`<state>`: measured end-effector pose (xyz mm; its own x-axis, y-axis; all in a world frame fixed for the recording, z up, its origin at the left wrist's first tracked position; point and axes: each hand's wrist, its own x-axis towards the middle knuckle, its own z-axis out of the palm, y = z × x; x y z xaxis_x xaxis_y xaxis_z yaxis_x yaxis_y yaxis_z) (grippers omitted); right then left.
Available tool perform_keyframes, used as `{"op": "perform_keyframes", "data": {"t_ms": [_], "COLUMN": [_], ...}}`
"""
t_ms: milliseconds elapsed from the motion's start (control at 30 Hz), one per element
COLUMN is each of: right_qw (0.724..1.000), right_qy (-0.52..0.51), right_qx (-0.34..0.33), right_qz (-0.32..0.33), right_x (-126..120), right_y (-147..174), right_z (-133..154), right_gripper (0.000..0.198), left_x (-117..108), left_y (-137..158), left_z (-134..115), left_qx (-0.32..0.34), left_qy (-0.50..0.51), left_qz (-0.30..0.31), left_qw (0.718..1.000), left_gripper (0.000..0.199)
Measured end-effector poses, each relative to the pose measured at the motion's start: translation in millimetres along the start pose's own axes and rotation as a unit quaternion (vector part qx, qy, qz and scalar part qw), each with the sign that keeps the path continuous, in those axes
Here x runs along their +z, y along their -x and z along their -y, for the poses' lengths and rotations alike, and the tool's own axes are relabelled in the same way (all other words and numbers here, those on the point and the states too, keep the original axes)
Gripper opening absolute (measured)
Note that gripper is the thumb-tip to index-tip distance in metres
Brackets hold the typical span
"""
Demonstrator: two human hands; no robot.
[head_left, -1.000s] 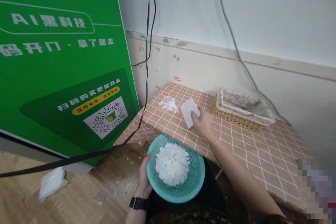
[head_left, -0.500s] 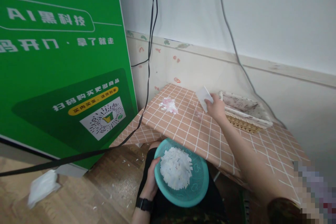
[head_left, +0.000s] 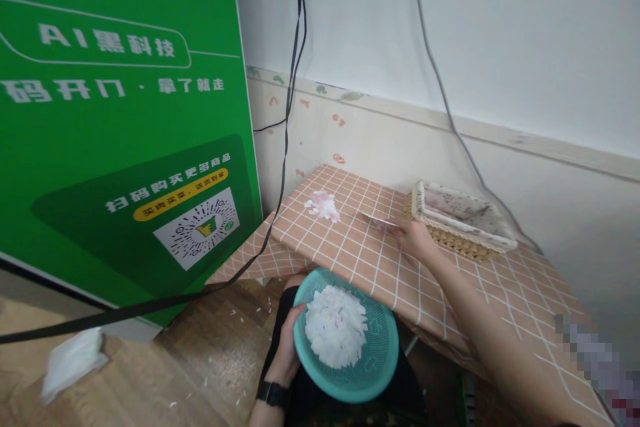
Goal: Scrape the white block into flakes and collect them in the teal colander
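Observation:
My left hand grips the left rim of a teal plastic colander that rests on my lap. A heap of white paper scraps lies inside it. Over the table, my right hand pinches a thin white card, seen nearly edge-on and low over the cloth. Whether the card touches the cloth I cannot tell. Left of the card is a small pile of pink and white scraps on the checked brown tablecloth.
A cloth-lined wicker basket stands by the wall, just right of my right hand. On the left is a tall green cabinet. A black cable hangs across the table's left side. A white packet and scattered bits lie on the floor.
My right hand has come down toward the tablecloth, and the card has turned from face-on to nearly edge-on. My left hand still holds the colander in place. The view has shifted slightly.

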<state>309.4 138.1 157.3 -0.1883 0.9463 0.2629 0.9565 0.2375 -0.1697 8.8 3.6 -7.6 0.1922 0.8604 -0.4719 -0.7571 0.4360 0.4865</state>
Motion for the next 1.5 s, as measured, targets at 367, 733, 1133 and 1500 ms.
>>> {"op": "perform_keyframes", "data": {"t_ms": [367, 733, 1133, 1500], "right_qw": [0.985, 0.957, 0.977, 0.981], "right_qy": [-0.159, -0.246, -0.209, -0.163], "right_qx": [-0.038, -0.121, -0.047, -0.093], "right_qz": [-0.048, 0.095, -0.005, 0.054], "right_x": [-17.4, 18.3, 14.9, 2.9], "right_y": [-73.7, -108.5, -118.9, -113.4], "right_z": [57.0, 86.1, 27.6, 39.6], "right_gripper": [0.026, 0.025, 0.028, 0.025], "left_x": [7.2, 30.8, 39.2, 22.5], "left_y": [11.5, 31.6, 37.0, 34.3], "left_z": [3.8, -0.9, 5.4, 11.5], "left_qx": [0.003, -0.023, -0.038, -0.023], "left_qy": [-0.02, -0.028, -0.058, -0.059], "left_qz": [-0.001, -0.049, -0.054, -0.023], "left_qw": [1.0, 0.998, 0.996, 0.998], "left_gripper": [0.035, 0.036, 0.042, 0.034]}}
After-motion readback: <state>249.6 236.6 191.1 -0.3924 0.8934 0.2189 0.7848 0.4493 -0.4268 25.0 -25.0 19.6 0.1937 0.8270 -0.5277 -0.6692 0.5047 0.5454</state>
